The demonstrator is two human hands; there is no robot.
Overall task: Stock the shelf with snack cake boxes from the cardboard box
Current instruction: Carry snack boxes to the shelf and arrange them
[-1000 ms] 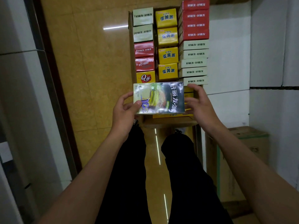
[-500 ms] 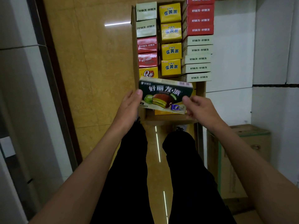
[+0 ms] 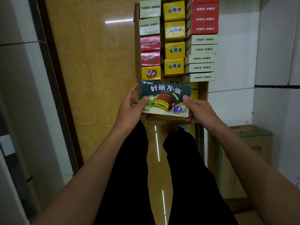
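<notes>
A dark green snack cake box [image 3: 164, 96] with a chocolate pie picture faces me, held flat above the near end of the open cardboard box [image 3: 203, 90]. My left hand [image 3: 129, 108] pinches its left edge, thumb on the front. My right hand [image 3: 196, 109] grips its right lower corner, thumb on the front. Inside the cardboard box stand rows of snack boxes: pale green and red ones [image 3: 150, 34] on the left, yellow ones [image 3: 174, 39] in the middle, red and pale ones [image 3: 202, 44] on the right. No shelf shows.
A second, closed cardboard box [image 3: 240, 159] sits on the floor at the right beside a white tiled wall [image 3: 267, 54]. Glossy tan floor tiles [image 3: 97, 70] lie to the left, bordered by a dark door frame [image 3: 53, 78]. My dark trouser legs fill the lower middle.
The held box has been turned over from its glossy back to its printed front, upright toward me. Both hands shifted grip to its lower corners and drew it slightly nearer.
</notes>
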